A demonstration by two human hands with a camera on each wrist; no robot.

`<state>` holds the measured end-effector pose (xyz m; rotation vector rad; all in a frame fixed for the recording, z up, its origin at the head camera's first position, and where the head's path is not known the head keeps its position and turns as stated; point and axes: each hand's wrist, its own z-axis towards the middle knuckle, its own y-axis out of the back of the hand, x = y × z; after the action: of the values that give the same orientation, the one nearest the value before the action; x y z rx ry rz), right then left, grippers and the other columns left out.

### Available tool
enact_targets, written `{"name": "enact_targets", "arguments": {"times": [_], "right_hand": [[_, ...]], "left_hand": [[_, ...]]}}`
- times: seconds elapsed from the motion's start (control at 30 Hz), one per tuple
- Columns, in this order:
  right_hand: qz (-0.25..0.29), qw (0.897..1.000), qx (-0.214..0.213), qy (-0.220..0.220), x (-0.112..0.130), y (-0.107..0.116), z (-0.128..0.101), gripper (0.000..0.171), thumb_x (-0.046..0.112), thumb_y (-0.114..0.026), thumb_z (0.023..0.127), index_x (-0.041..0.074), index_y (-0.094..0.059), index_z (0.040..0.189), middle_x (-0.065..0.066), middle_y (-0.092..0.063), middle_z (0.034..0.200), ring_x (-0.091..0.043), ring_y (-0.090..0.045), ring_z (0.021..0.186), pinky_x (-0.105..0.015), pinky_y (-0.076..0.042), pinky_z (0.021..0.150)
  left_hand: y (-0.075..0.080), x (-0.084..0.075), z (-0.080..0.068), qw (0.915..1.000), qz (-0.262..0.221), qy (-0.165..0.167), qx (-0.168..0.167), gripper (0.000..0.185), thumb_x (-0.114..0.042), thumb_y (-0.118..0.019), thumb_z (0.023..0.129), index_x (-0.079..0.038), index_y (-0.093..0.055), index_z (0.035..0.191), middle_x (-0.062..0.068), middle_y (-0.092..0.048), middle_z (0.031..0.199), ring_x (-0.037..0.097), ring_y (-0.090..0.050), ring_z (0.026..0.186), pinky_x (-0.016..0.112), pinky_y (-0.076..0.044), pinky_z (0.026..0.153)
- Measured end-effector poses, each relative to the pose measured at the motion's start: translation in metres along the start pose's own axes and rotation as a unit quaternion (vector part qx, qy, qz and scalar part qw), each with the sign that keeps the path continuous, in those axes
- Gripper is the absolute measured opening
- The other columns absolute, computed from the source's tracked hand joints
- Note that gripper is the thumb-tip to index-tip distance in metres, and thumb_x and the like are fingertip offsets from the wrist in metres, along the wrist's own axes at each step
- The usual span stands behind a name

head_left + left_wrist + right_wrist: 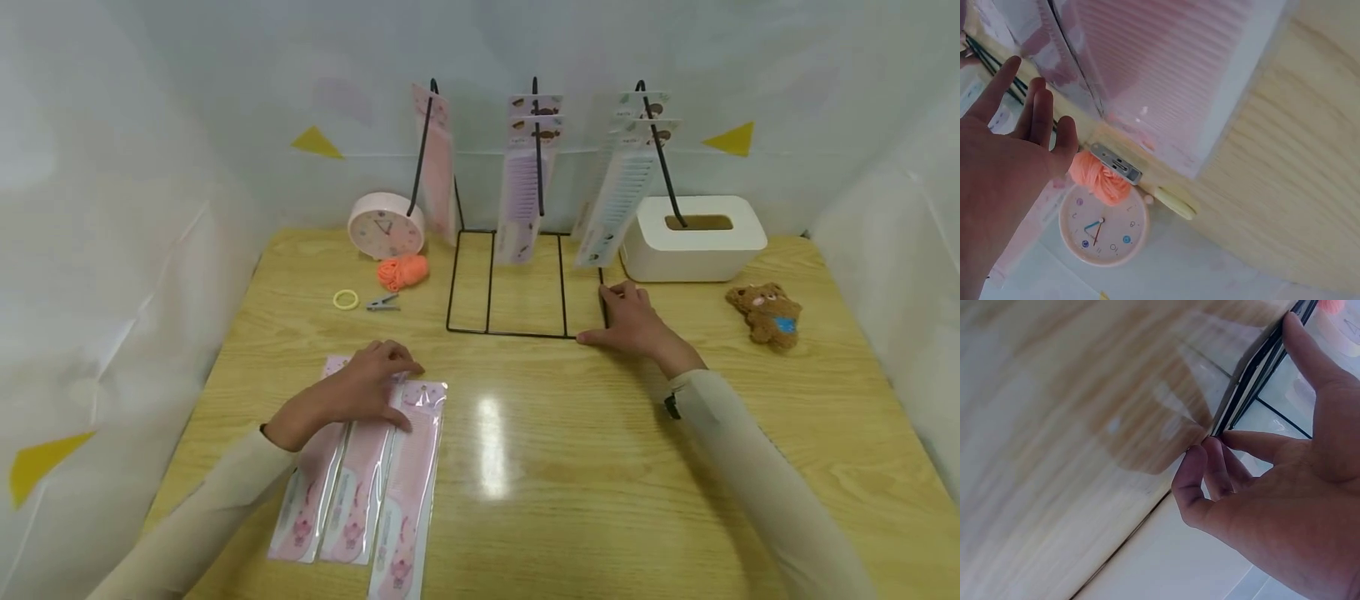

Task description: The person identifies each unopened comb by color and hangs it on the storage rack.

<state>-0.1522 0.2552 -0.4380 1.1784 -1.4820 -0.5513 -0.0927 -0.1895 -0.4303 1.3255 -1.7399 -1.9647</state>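
Three clear packs with pink combs lie side by side on the table; the rightmost comb pack (408, 500) sits a little nearer the front. Over their upper ends hovers my left hand (360, 385), its thumb and fingers spread apart. The left wrist view shows that hand (1019, 144) with nothing in its fingers, a pink comb pack (1160, 69) beside it. My right hand (633, 321) holds the front right corner of the black wire display rack (525, 335), thumb at the front bar and fingers along the side bar.
From the rack's hooks hang a pink comb pack (438, 175), purple comb packs (522, 187) and blue comb packs (622, 200). Around it are a round clock (386, 227), orange yarn (402, 272), a grey clip (383, 303), a yellow ring (346, 299), a white tissue box (690, 250) and a toy bear (767, 314).
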Motion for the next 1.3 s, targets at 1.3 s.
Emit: {"name": "enact_targets", "arguments": {"times": [1.3], "right_hand": [[-0.003, 1.000, 0.003, 0.007, 0.002, 0.003, -0.005, 0.103, 0.047, -0.074, 0.088, -0.009, -0.018, 0.155, -0.035, -0.021, 0.147, -0.051, -0.025, 0.127, -0.067, -0.033, 0.102]], "left_hand": [[0.131, -0.084, 0.016, 0.8797, -0.278, -0.069, -0.380, 0.021, 0.007, -0.075, 0.084, 0.006, -0.070, 0.105, 0.010, -0.076, 0.086, 0.015, -0.069, 0.064, 0.023, -0.058, 0.061]]}}
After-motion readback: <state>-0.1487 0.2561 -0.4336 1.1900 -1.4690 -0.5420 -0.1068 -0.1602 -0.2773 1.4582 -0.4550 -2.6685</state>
